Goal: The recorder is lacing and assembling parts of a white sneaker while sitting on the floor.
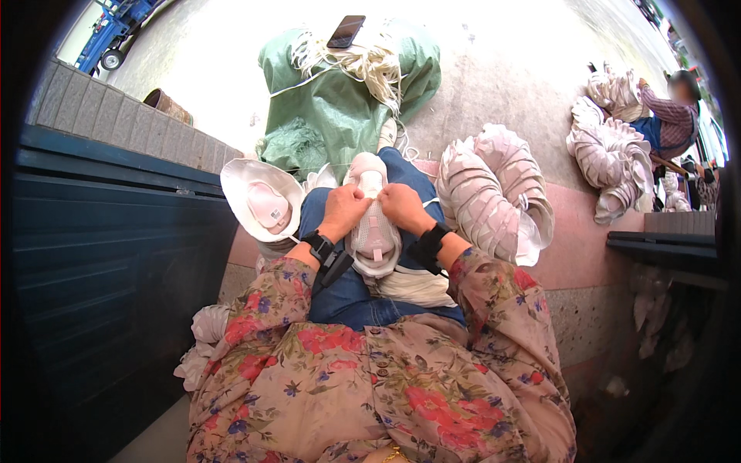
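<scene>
A pale pink shoe upper (375, 245) lies lengthwise across my lap, its toe pointing away from me. My left hand (345, 210) is closed in a pinch at the left side of its lacing area. Opposite it, my right hand (404, 207) pinches at the right side, and a white shoelace end (431, 202) sticks out beside it. What the left fingertips hold is hidden. On my lap behind the shoe rests a bundle of cream laces (417, 286).
Stacked shoe uppers (494, 189) stand to my right, and another upper (268, 202) at my left. Ahead, a green sack (324, 108) bears loose laces (374, 69) and a phone (346, 32). A dark blue panel (116, 255) borders the left. Another person (670, 119) sits far right.
</scene>
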A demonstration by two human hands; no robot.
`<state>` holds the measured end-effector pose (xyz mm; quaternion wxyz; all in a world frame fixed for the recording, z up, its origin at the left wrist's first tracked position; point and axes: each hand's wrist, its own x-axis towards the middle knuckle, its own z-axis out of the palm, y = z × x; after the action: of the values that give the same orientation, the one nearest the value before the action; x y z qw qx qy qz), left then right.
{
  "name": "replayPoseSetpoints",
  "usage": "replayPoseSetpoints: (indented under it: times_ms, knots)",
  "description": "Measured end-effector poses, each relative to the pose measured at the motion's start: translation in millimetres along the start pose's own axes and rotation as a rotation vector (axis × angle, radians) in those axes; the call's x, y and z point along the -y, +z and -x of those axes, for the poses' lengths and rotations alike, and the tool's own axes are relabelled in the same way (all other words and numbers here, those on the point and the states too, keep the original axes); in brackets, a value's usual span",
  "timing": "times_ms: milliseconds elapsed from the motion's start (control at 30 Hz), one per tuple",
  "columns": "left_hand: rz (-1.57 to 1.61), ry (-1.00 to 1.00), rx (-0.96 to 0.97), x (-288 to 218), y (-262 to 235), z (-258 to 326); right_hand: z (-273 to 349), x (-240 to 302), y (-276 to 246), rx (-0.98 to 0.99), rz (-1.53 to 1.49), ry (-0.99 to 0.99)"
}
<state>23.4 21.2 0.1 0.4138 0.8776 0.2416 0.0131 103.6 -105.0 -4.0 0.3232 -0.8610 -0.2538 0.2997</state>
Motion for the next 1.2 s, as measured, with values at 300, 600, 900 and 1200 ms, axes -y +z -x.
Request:
replayPoseSetpoints:
  times_ms: [300,600,900,1200]
  knots:
    - [0.088,0.0,0.052,4.7,-4.0,5.7,19.5,2.2,6.9,-0.295,0.207,-0.333]
    - [0.0,0.092,0.067,3.6,-5.6,7.5,6.7,14.2,16.1,-0.241,0.064,-0.272]
    - [-0.421,0.434,0.162,0.8,-9.0,-7.4,8.1,7.4,3.4,-0.097,-0.053,-0.201]
    - [-0.73,0.101,-0.421,84.8,-178.1,-14.5,58.4,-53.4,-90.2,0.016,-0.272,-0.167]
